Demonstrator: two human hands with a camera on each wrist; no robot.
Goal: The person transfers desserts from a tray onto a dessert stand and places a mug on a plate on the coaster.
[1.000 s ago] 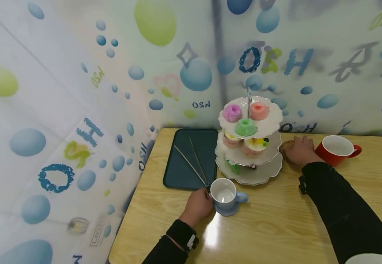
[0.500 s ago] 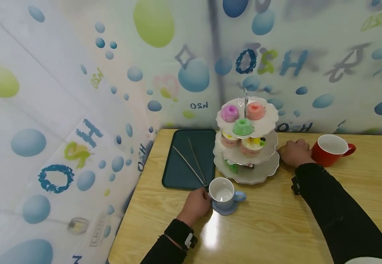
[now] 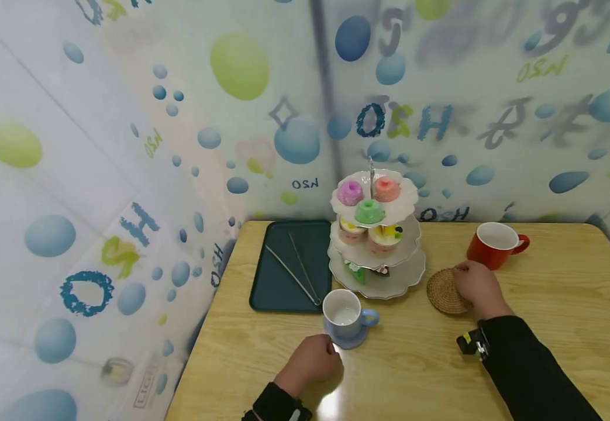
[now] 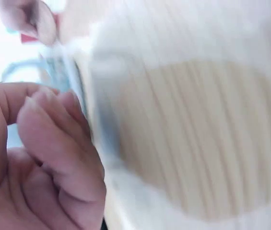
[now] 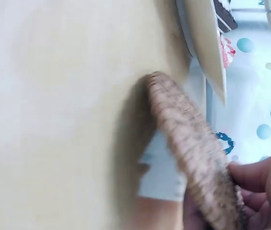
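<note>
My right hand [image 3: 479, 287] pinches the edge of a round woven brown coaster [image 3: 443, 291]. The right wrist view has that coaster [image 5: 188, 143] tilted up edge-on above the table, its shadow beside it. Just behind this hand stands a red mug [image 3: 493, 250], white inside. My left hand [image 3: 312, 363] holds nothing, its fingers loosely curled, in front of a pale mug [image 3: 343, 321] with a blue handle. Under this mug lies a blue coaster [image 3: 353, 340]. Up close in the left wrist view, the left hand's fingers [image 4: 58, 153] bend toward the thumb.
A three-tier white stand [image 3: 402, 286] with small cakes is at the back. To its left, a dark green tray [image 3: 273, 286] holds metal tongs [image 3: 307, 282] reaching its front corner. The wooden table [image 3: 405, 374] meets a patterned curtain at the back and left.
My right hand has drawn the woven coaster out from between stand and red mug, toward me. My left hand has left the pale mug's side and pulled back. The head view has shifted right.
</note>
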